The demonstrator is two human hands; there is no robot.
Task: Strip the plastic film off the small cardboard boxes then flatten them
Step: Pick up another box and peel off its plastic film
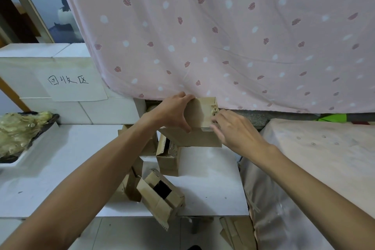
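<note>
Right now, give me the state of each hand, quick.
Left hand: grips the box, fingers over its top.
Right hand: fingers at the film on the box's right edge; whether they pinch it cannot be told.

matt brown cardboard box (199, 113), crinkly glossy plastic film (18, 132), soft printed cloth curtain (223, 36), smooth matt white tabletop (67, 160)

A pink curtain (223, 26) printed with leaves and pale dots hangs behind a white counter (60, 158). At left, a handwritten paper sign (75, 85) is stuck on white blocks (26, 67).
</note>
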